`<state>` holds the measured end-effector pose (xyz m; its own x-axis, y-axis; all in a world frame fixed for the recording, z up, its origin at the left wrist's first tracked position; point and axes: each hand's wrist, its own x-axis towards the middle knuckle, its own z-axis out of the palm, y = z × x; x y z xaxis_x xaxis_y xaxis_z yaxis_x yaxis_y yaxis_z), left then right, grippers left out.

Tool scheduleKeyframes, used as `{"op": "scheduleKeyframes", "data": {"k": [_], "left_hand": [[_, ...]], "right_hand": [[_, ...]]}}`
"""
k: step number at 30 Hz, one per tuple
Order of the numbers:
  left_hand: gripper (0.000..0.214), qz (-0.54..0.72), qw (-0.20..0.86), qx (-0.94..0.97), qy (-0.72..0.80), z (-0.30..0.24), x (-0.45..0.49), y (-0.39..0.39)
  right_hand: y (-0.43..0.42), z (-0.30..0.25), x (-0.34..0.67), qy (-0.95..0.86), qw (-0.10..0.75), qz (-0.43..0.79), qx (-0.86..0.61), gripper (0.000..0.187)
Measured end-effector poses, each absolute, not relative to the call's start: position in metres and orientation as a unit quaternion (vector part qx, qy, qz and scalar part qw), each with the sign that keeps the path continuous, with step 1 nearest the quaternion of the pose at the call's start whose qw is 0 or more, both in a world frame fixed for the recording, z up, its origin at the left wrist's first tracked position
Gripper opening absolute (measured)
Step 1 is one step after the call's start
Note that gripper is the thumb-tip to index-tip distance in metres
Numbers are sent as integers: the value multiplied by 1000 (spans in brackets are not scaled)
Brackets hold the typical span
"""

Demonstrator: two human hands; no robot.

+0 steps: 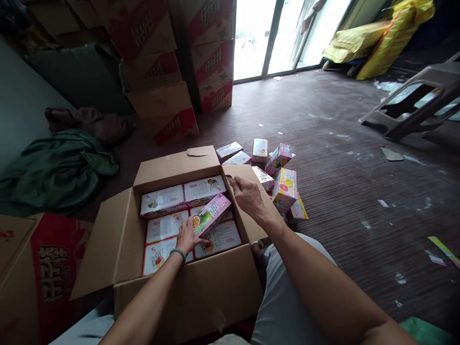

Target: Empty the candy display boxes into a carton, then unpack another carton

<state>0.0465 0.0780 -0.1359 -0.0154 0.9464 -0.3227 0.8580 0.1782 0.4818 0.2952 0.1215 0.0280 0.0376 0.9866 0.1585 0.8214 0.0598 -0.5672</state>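
Note:
An open cardboard carton [201,287] stands in front of me, with a layer of flat pink-and-white small boxes [163,200] inside. My left hand [187,237] and my right hand [247,195] both grip one pink small box [212,214], held tilted just above the packed layer, the left at its lower end and the right at its upper end. A beaded bracelet is on my left wrist.
Several loose small boxes [278,177] lie on the dark floor right of the carton. Red-printed cartons [212,62] are stacked at the back, one [43,273] sits at my left. Green cloth [57,167] lies left; an overturned plastic chair [413,103] is at right.

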Motion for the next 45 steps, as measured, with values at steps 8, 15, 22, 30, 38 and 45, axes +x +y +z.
{"op": "scheduleKeyframes", "data": {"k": [8,15,22,30,38,45], "left_hand": [[65,104,211,661,713,-43,33,76],[84,217,275,683,641,16,2,-23],[77,309,234,676,626,-28,10,-77],[53,329,200,706,595,-33,10,-85],[59,327,202,701,600,-29,7,-84],[54,335,240,678,608,-26,8,-77]], "right_hand": [[113,45,282,-725,244,202,-612,30],[60,50,266,-800,261,197,-504,34],[2,58,211,-932,-27,128,-339,18],[-27,68,149,-944,-135,87,-288,20],[-12,69,185,-926,-200,19,-320,26],[28,69,297,-881,-182,24,-437,24]]}}
